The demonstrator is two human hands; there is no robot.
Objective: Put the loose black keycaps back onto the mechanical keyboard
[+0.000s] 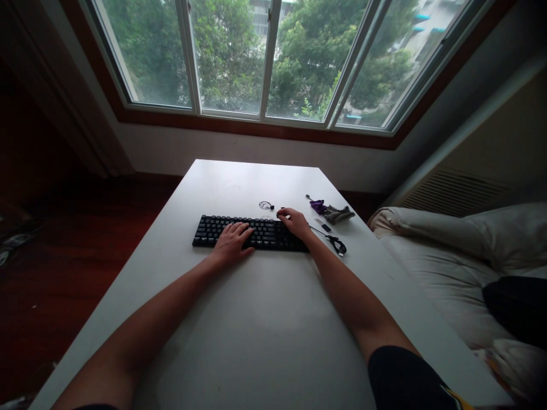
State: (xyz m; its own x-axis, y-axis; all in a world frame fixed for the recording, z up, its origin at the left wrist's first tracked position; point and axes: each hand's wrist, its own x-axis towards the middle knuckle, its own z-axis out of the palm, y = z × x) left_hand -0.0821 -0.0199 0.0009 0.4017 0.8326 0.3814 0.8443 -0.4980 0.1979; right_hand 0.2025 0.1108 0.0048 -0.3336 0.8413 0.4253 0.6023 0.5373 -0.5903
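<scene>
Flat and spread, left hand (231, 241) rests on a black rectangular keyboard (250, 233) mid-table; right hand (294, 221), fingers curled, touches its far right corner, black cable (335, 243) just beyond.

Keyboard (250, 233) keycaps: I can't read any legends; too small and dark under my hands.
Small things far right on the table (273, 319): no label I can make out.
Elsewhere: no readable text, numbers or signs.
</scene>
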